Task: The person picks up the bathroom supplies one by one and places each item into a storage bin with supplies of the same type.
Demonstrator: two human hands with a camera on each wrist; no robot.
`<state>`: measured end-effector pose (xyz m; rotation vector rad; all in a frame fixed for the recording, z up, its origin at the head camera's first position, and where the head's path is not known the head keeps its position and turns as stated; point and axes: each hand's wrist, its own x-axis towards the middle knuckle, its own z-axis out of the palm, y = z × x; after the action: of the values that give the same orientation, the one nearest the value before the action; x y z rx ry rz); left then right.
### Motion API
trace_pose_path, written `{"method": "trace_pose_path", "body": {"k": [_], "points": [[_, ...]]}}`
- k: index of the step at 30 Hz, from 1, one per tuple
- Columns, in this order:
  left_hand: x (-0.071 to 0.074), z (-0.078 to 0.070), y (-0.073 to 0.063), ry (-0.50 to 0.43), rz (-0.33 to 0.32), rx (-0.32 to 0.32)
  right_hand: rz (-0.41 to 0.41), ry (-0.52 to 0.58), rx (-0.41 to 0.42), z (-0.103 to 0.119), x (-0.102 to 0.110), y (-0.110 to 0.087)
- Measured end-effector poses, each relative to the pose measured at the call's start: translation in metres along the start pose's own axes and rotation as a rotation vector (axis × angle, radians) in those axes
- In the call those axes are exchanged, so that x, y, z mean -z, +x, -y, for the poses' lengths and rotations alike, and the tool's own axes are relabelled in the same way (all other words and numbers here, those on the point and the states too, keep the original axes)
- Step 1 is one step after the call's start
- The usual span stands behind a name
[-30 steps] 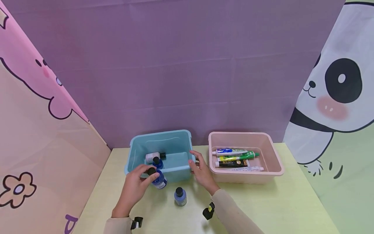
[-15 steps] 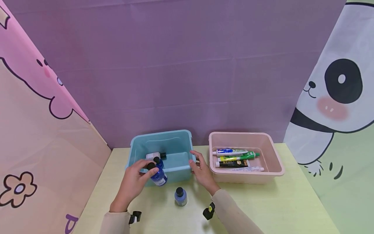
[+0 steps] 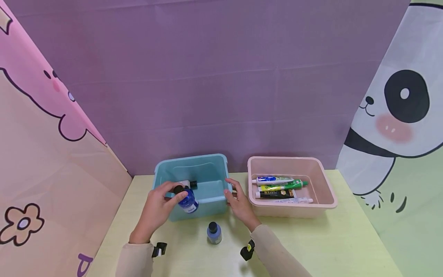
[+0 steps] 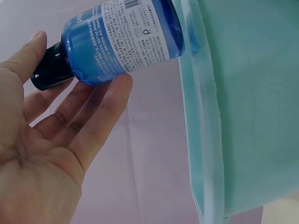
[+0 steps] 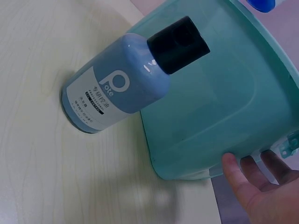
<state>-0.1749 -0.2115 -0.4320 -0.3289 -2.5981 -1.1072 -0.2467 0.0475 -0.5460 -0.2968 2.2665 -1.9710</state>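
My left hand (image 3: 155, 207) pinches a dark blue bottle (image 3: 188, 202) by its black cap, thumb on one side and fingers on the other. In the head view this bottle overlaps the front rim of the teal bin (image 3: 207, 206); the left wrist view shows its label and base beside the rim. My right hand (image 3: 240, 204) touches the bin's right front corner with loosely bent fingers. Inside the bin lies a white bottle (image 3: 185, 183) with a black cap, partly hidden by my left hand. A paler blue bottle (image 3: 214, 234) stands upright on the table.
To the right stands a pink bin (image 3: 294, 211) with several toothpaste-like tubes (image 3: 275, 193) lying in it. Both bins sit on a pale wooden table (image 3: 346, 238). A purple cloth (image 3: 221, 84) hangs behind, and printed panels flank the table.
My left hand has lifted the dark blue bottle slightly, up the head view toward the bin's front rim, covering another blue bottle inside. The right hand stays at the bin's corner.
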Motion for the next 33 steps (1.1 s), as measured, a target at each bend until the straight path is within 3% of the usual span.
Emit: {"method": "trace_pose_path", "body": {"k": [14, 23, 33], "points": [[0.004, -0.008, 0.029, 0.004, 0.034, -0.034, -0.024, 0.01, 0.032, -0.005, 0.001, 0.003], [0.005, -0.01, 0.048, -0.003, 0.084, -0.002, -0.005, 0.001, 0.012, -0.002, 0.002, 0.001], [0.009, -0.007, 0.062, -0.013, 0.096, 0.002, -0.001, 0.024, 0.001, -0.003, 0.0, 0.002]]}}
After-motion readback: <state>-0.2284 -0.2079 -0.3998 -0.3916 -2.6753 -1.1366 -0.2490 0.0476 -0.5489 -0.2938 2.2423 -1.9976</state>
